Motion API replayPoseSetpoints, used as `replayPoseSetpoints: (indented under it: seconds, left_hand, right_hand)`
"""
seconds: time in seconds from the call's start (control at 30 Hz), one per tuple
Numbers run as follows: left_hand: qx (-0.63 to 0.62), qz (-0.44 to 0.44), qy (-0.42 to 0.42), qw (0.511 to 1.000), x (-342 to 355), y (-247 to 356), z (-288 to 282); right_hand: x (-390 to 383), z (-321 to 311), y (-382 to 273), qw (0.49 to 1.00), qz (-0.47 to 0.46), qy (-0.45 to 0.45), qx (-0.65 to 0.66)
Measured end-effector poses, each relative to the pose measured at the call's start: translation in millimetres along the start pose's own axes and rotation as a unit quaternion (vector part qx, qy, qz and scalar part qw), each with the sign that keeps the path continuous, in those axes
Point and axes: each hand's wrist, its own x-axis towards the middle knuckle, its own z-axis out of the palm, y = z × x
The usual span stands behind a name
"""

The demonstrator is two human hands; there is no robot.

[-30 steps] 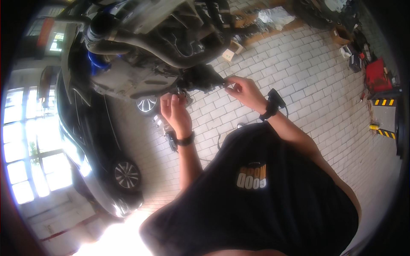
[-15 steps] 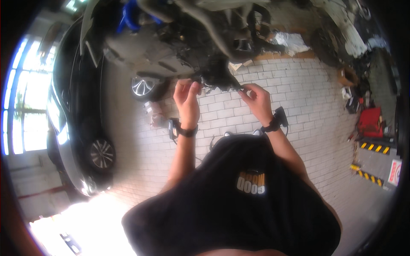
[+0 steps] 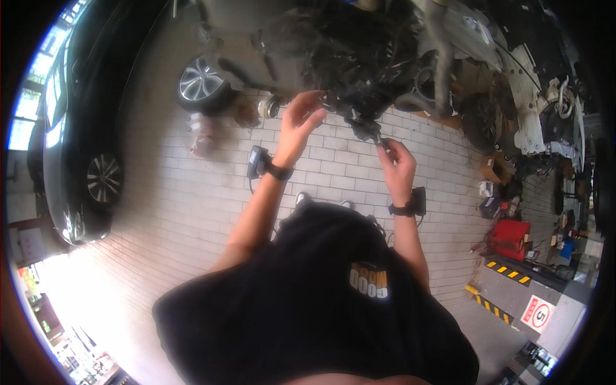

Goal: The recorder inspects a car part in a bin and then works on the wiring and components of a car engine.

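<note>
Both arms reach up and forward to the dark underside of a raised vehicle (image 3: pixel 359 45). From it hangs a black, irregular mechanical part (image 3: pixel 367 106), its exact kind unclear. My left hand (image 3: pixel 301 125) is at the part's left side, fingertips against or close to its edge, thumb held apart from the fingers. My right hand (image 3: pixel 399 168) pinches a small, thin piece (image 3: pixel 379 141) at the part's lower right end, thumb and forefinger together. The fingertips partly hide what they touch. Each wrist wears a black strap with a small box on it.
A dark car (image 3: pixel 83 128) stands at the left. Near it lie a loose wheel (image 3: pixel 204 83) and a round metal part (image 3: pixel 268 107). At the right are a tyre (image 3: pixel 484 122), a cardboard box (image 3: pixel 495 168), a red case (image 3: pixel 510 237) and a yellow-black striped lift base (image 3: pixel 507 289). Light tiles (image 3: pixel 333 163) cover the floor.
My view has turned and shifted, so the vehicle's underside and the floor things sit differently. My left thumb is farther from the fingers; the right hand keeps its pinch at the part's end.
</note>
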Motion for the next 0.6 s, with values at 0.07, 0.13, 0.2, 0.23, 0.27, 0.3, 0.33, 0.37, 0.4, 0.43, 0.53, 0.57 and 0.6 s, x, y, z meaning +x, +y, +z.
replayPoseSetpoints:
  seconds: [0.07,0.13,0.2,0.23,0.27,0.3,0.33,0.37,0.4,0.43,0.53,0.57,0.6]
  left_hand:
    - [0.034,-0.035,-0.008,0.999,-1,-3,-2]
    - [0.058,-0.054,-0.018,0.997,-3,-17,-7]
    - [0.07,-0.078,-0.044,0.993,-4,-24,-5]
    - [0.064,-0.081,-0.038,0.994,-4,-28,-3]
    - [0.097,-0.071,-0.048,0.992,-4,-33,-1]
    - [0.129,-0.06,-0.059,0.988,-3,-35,2]
    - [0.113,-0.063,-0.058,0.99,-2,-36,5]
    - [0.109,-0.066,-0.055,0.99,-2,-35,9]
    - [0.116,-0.051,-0.053,0.99,-2,-32,14]
    - [0.124,-0.037,-0.051,0.99,-2,-28,18]
    - [0.139,-0.02,-0.044,0.989,0,-23,25]
    - [0.149,-0.002,-0.034,0.988,0,-23,28]
    - [0.141,0.003,-0.014,0.99,0,-21,30]
  right_hand:
    - [-2,-2,1,1.0,0.016,0.004,0.022]
    - [-3,1,-4,1.0,0.02,0.004,0.015]
    - [-2,3,-8,1.0,0.025,0.006,0.008]
    - [-1,4,-9,1.0,0.021,0.01,0.002]
    - [-1,5,-10,1.0,0.017,0.014,-0.004]
    - [-1,5,-9,1.0,0.017,0.01,-0.009]
    - [-2,5,-7,0.999,0.035,0.011,-0.013]
    - [-2,5,-6,0.998,0.053,0.014,-0.017]
    - [-2,5,-6,0.998,0.054,0.013,-0.022]
    - [-2,5,-6,0.998,0.058,0.017,-0.021]
    - [-2,5,-5,0.997,0.064,0.023,-0.02]
    - [-2,4,-6,0.997,0.066,0.023,-0.017]
    - [-2,5,-9,0.997,0.065,0.025,-0.018]
